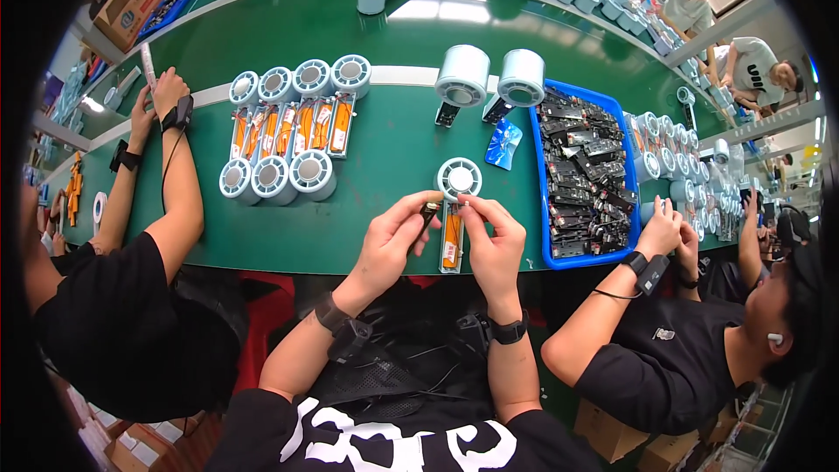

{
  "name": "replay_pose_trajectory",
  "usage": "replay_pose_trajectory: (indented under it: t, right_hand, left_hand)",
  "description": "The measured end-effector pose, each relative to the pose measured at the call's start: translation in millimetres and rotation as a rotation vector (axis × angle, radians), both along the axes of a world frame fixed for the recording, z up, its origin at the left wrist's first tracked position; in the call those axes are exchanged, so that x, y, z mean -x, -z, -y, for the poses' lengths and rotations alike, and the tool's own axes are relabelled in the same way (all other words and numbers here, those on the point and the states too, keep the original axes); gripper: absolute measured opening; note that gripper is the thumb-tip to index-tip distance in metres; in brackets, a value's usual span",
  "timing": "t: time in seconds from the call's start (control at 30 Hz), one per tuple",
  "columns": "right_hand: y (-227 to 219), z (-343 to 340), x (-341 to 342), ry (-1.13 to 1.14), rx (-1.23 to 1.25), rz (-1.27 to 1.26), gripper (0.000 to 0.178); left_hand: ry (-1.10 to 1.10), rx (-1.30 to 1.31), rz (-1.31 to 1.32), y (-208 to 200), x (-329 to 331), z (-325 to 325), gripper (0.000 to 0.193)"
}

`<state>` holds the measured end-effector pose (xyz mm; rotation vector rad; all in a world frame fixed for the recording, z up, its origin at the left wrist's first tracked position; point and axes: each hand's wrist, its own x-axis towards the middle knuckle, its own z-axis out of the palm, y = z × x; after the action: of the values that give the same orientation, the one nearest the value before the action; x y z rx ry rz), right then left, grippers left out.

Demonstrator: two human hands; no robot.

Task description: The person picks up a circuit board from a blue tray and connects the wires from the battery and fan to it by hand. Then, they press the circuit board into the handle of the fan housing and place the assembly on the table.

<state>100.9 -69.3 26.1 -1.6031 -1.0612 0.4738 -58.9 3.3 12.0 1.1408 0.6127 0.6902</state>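
Observation:
A light blue handheld fan [459,178] lies in front of me with its round head pointing away. Its handle is open and shows an orange battery [452,240] inside. My left hand [395,232], left of the handle, is closed around a narrow black circuit board [427,213]. At the neck of the fan my right hand [493,232] pinches with thumb and forefinger. What lies between those fingertips is too small to make out. The two hands nearly meet just below the fan head.
Several open fans [312,79] stand in two rows at the left. Two fans [463,76] stand beyond my hands, near a blue card [503,143]. A blue tray [546,201] of black circuit boards is at the right. Co-workers sit on both sides; a conveyor belt [323,22] runs behind.

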Motion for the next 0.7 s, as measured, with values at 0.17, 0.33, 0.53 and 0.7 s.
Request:
replay_pose_trajectory:
  t: [0.17, 0.33, 0.53, 0.7]
  right_hand:
    - [0, -4, 0, -0.037, -0.028, 0.058, 0.011]
    - [-4, -13, -6, -0.104, -0.177, 0.560, 0.010]
    - [-10, -18, -8, -0.166, -0.191, 0.770, 0.010]
    - [-9, -18, -12, -0.216, -0.186, 0.826, 0.012]
  left_hand:
    - [-0.012, -0.128, 0.043, 14, -7, 1, 0.042]
    - [-0.013, 0.021, 0.118, 15, -6, -2, 0.042]
    - [-0.022, 0.029, 0.107, 15, -6, 2, 0.043]
    - [-0.026, -0.029, 0.059, 15, -7, 2, 0.042]
